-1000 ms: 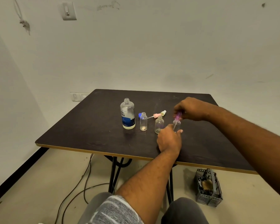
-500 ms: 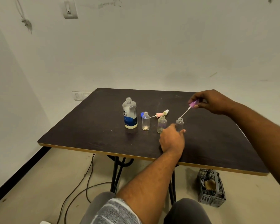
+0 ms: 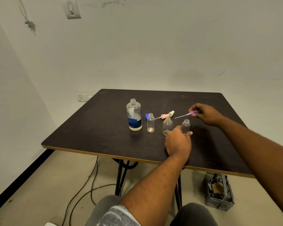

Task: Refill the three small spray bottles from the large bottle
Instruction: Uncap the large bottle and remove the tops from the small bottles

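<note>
Spray bottles, three in number, stand upright and uncapped in a row on the dark table (image 3: 91, 128), to the right of the large bottle (image 3: 134, 116). Large bottle: upright, cap removed, neck open, blue-and-white label facing forward, a low level of pale liquid at the base. A blue cap (image 3: 147, 115) lies just behind and between the large bottle and the first small bottle (image 3: 150, 122).

First small bottle: clear, nearest the large bottle, a trace of pale residue at the bottom. Second small bottle (image 3: 167, 125): clear, in the middle of the row. Third small bottle (image 3: 186, 126): clear, at the right end.

Left hand (image 3: 178, 142): resting on the table, fingers and thumb closed around the lower body of the third small bottle, which remains standing.

Right hand (image 3: 204, 114): raised above the table behind and right of the third bottle, fingertips pinched on the purple spray head (image 3: 191, 113). The dip tube of this head extends leftward, clear of the bottle neck.

Pink spray head (image 3: 164, 115) and pale yellow-white spray head (image 3: 171, 113): lying on the table behind the second bottle, close together.

On the floor to the right, below the table edge, sits a grey slotted basket (image 3: 219, 195). Cables (image 3: 82, 190) run across the floor under the table.
</note>
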